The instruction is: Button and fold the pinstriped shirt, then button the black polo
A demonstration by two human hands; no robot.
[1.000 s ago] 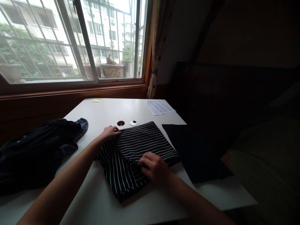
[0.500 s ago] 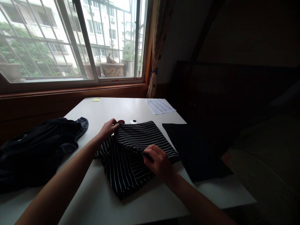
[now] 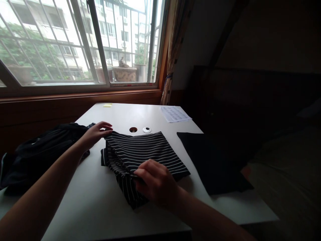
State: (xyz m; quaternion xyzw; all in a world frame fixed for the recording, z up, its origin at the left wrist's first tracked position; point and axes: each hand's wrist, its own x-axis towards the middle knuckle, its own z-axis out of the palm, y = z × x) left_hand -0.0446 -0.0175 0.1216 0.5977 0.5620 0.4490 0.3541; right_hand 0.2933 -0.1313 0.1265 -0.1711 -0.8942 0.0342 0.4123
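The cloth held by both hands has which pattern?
The cloth is black with thin white stripes, in the head view.

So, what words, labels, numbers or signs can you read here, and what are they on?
None can be read.
Paper sheets: printed rows, too small and blurred.
Window frame: red marks, too small.
Dark clothing: pale mark, too blurred to identify.
Striped cloth, yellow note: no lettering discernible.

At lower centre, striped cloth (image 3: pixel 150 145) is pinched along its edge by left hand (image 3: pixel 95 134) and right hand (image 3: pixel 159 184).
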